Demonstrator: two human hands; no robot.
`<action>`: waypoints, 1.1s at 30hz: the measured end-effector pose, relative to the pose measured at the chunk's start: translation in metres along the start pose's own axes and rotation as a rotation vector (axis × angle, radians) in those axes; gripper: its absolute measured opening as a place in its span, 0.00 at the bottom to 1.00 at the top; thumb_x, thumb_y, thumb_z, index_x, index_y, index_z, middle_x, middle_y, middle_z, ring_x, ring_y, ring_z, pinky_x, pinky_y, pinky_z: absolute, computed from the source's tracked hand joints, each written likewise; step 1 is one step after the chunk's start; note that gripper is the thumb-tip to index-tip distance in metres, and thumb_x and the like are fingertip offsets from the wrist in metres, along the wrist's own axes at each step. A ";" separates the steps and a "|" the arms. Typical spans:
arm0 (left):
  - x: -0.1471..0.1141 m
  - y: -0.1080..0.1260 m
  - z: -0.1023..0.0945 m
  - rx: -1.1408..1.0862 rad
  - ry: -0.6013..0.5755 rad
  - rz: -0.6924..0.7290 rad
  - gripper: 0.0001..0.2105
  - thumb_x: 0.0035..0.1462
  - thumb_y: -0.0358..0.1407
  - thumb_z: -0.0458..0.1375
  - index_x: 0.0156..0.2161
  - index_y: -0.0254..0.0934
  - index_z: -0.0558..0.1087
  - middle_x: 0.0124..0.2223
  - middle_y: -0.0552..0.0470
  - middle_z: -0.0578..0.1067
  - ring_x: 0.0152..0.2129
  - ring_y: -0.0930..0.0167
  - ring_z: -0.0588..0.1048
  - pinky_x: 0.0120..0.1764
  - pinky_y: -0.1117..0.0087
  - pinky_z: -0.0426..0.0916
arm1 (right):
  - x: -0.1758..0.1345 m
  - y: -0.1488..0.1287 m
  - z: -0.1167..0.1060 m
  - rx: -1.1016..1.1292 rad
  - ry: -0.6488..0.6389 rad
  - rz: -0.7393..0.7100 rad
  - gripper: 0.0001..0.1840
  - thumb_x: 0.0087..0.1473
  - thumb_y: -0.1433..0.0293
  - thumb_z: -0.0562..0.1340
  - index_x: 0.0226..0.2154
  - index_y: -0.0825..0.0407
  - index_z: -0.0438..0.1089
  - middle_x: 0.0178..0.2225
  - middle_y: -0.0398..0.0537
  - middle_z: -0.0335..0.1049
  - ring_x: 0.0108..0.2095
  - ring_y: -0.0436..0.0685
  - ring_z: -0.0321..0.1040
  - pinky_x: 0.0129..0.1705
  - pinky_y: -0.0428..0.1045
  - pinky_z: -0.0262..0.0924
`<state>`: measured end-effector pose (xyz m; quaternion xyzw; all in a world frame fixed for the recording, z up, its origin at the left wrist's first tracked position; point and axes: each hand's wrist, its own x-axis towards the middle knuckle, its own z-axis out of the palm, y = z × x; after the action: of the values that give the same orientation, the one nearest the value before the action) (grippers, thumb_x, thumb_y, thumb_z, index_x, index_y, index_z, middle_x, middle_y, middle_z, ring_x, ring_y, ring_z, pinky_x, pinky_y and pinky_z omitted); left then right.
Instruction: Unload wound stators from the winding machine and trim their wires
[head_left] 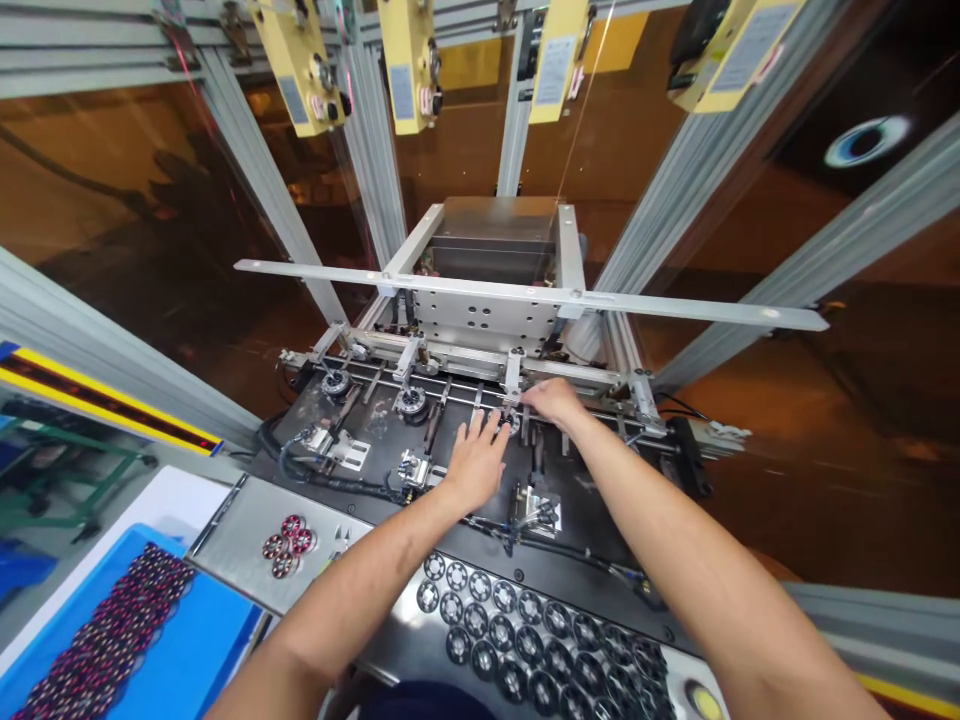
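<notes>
My left hand (478, 465) lies with its fingers spread at a round slotted core (513, 424) on the machine's third station, partly covering it. Just to the right, my right hand (555, 402) has its fingertips pinched together beside the metal arm (514, 375) above that core. Whatever is between those fingertips is too small to make out. Two more round slotted cores, one at the far left (336, 383) and one nearer the middle (412, 404), sit on stations of the dark machine bed (375, 425).
Several black slotted rings (501, 632) cover the front metal tray. Left of my forearm lie several red-wound cores (291, 541), and a blue tray (225, 625) holds rows of similar ones. A long metal bar (480, 290) crosses behind my hands; yellow units (409, 70) hang overhead.
</notes>
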<state>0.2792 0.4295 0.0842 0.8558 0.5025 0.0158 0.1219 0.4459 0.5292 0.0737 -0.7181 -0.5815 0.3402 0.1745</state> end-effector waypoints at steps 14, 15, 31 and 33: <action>-0.005 -0.001 -0.022 0.050 -0.042 0.076 0.32 0.52 0.26 0.58 0.64 0.32 0.58 0.68 0.34 0.57 0.65 0.51 0.55 0.60 0.47 0.60 | -0.058 -0.013 -0.006 -0.013 -0.002 -0.056 0.16 0.61 0.62 0.61 0.47 0.55 0.69 0.47 0.49 0.71 0.43 0.57 0.71 0.44 0.56 0.69; -0.007 0.000 -0.027 0.043 -0.035 0.097 0.31 0.54 0.28 0.58 0.64 0.32 0.59 0.67 0.33 0.58 0.65 0.52 0.57 0.60 0.49 0.61 | -0.072 -0.007 -0.017 -0.038 0.021 -0.071 0.15 0.61 0.62 0.61 0.45 0.54 0.70 0.45 0.49 0.72 0.42 0.56 0.71 0.45 0.56 0.69; 0.079 0.088 -0.003 0.088 -0.171 0.582 0.33 0.54 0.33 0.62 0.64 0.42 0.58 0.71 0.44 0.51 0.67 0.56 0.51 0.62 0.49 0.56 | -0.091 0.105 -0.095 -0.259 0.007 0.169 0.14 0.61 0.63 0.61 0.46 0.54 0.70 0.47 0.49 0.71 0.43 0.57 0.71 0.44 0.55 0.69; 0.080 0.088 0.000 0.098 -0.181 0.583 0.33 0.54 0.33 0.62 0.64 0.42 0.57 0.71 0.45 0.51 0.67 0.54 0.51 0.62 0.48 0.56 | -0.087 0.111 -0.098 -0.279 0.008 0.194 0.15 0.61 0.63 0.62 0.47 0.53 0.70 0.48 0.50 0.70 0.44 0.57 0.71 0.45 0.55 0.69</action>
<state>0.3946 0.4579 0.0965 0.9666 0.2231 -0.0505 0.1153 0.5852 0.4315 0.0958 -0.7893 -0.5504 0.2688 0.0418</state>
